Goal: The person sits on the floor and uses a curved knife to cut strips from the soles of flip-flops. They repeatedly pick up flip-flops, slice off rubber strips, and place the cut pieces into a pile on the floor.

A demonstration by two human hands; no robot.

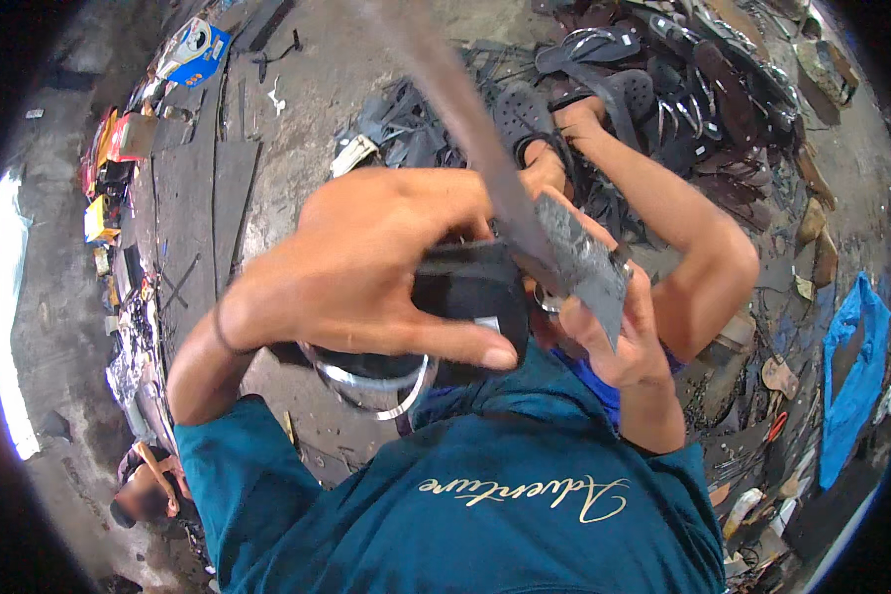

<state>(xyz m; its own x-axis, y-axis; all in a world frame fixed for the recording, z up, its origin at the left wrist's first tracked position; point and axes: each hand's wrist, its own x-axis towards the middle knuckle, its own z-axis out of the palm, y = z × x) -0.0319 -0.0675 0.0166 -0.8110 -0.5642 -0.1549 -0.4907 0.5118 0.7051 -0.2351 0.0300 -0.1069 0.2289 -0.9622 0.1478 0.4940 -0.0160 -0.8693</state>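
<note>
The person sits low over a grimy concrete floor, working close to the chest. The left hand is wrapped over a black sandal, fingers clenched round its body and thumb across the top, which steadies it against the push of the tool. A thin silvery strap loops out beneath that hand, hanging free below the sandal. The right hand is closed on the lower end of a long flat metal blade, whose worn, grey face lies against the sandal's right edge; the rest of the blade runs up and away toward the floor's far edge, blurred. Held that way, the blade seems set to trim or scrape the sole's edge, though I cannot make out the exact contact.

Beyond the hands, toward the far right corner of the floor, lies a heap of dark sandals and straps. A blue cloth lies by the right edge, and coloured boxes line the left edge.
</note>
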